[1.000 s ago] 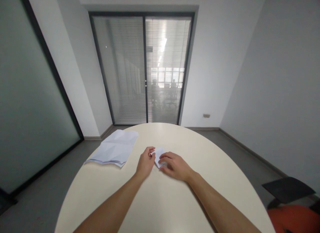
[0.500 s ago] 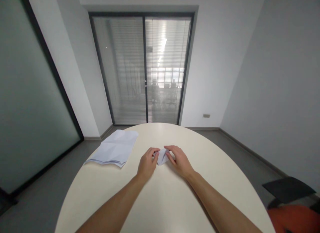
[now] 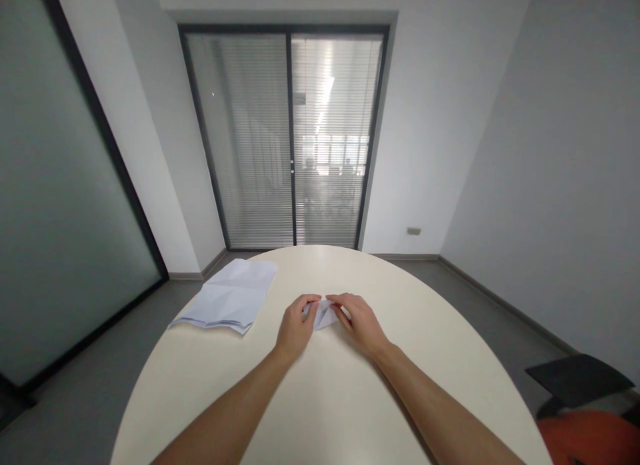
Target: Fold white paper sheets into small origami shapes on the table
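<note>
A small folded piece of white paper (image 3: 326, 316) is held between my two hands over the middle of the round table (image 3: 320, 398). My left hand (image 3: 297, 325) pinches its left side between thumb and fingers. On the opposite side, my right hand (image 3: 361, 324) grips the paper with the thumb below and the fingertips at its upper edge. The fingertips of both hands are close together at the top. Part of the paper is hidden behind the fingers, so its full folded shape does not show.
To the left on the table lies a stack of creased white sheets (image 3: 233, 292), near the edge. A chair with a black back (image 3: 580, 380) and red seat (image 3: 593, 438) stands at the lower right. Beyond the table is a glass partition with blinds (image 3: 240, 152).
The fingertips of both hands have come slightly closer together at the paper's upper edge. The visible part of the paper looks a little flatter. The stack of sheets has not moved.
</note>
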Demonstrator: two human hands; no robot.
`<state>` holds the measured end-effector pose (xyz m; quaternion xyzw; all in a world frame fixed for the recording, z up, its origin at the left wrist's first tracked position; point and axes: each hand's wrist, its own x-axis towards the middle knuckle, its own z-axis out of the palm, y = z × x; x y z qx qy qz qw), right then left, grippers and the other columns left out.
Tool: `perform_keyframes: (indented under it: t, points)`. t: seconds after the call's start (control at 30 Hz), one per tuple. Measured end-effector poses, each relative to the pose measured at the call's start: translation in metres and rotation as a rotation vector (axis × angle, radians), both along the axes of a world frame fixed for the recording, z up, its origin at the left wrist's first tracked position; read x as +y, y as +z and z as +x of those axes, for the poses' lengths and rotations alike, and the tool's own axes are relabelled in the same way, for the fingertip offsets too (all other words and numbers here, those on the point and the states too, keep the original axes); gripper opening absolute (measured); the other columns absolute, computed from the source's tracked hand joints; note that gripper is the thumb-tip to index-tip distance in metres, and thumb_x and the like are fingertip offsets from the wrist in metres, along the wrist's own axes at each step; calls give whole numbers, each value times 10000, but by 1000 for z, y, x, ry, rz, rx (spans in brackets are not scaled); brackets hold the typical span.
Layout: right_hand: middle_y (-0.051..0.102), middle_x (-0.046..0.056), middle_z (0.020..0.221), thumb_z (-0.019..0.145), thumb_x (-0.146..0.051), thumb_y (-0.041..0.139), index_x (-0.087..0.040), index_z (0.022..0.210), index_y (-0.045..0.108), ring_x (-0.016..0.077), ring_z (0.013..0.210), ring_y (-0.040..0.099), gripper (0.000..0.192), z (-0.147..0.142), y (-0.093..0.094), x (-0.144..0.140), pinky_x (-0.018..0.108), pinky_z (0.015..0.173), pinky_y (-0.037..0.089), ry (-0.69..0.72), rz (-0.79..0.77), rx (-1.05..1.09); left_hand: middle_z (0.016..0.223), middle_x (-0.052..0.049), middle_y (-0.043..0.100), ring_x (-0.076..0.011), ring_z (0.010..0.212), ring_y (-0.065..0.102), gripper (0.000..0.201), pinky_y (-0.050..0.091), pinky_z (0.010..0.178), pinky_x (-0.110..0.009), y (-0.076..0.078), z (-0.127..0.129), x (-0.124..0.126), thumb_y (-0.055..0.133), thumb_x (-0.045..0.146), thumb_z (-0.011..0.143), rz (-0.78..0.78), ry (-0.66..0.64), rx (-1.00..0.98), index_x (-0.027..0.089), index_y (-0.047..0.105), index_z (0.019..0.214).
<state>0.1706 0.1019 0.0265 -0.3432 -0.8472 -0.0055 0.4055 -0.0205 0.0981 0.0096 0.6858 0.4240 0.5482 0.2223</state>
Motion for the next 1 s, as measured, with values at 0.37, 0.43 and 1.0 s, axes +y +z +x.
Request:
perform_keyframes:
  t: [0.37, 0.43, 1.0]
  points:
    - [697, 71, 1006, 1019, -242, 417, -275, 1268, 586, 217, 929, 631, 302, 1, 2, -1, 376, 820, 493, 43, 3, -35, 1011, -59, 722, -189, 968, 648, 211, 504, 910, -329, 2, 1, -3, 500, 291, 960, 38, 12, 92, 206, 685, 1015]
    - [697, 72, 1010, 1019, -243, 416, -279, 1280, 584, 215, 933, 634, 312, 2, 2, -1, 377, 824, 494, 46, 12, -40, 1001, -61, 721, -194, 964, 644, 219, 505, 908, -340, 2, 0, -3, 494, 295, 961, 61, 43, 138, 209, 690, 1006]
    - [709, 74, 1016, 1017, -252, 438, -248, 1157, 620, 217, 947, 648, 230, 2, 1, 0, 379, 834, 487, 21, 6, -4, 1065, -47, 739, -175, 967, 686, 213, 520, 838, -291, 5, -2, -4, 440, 367, 996, -23, 120, -11, 236, 607, 1008]
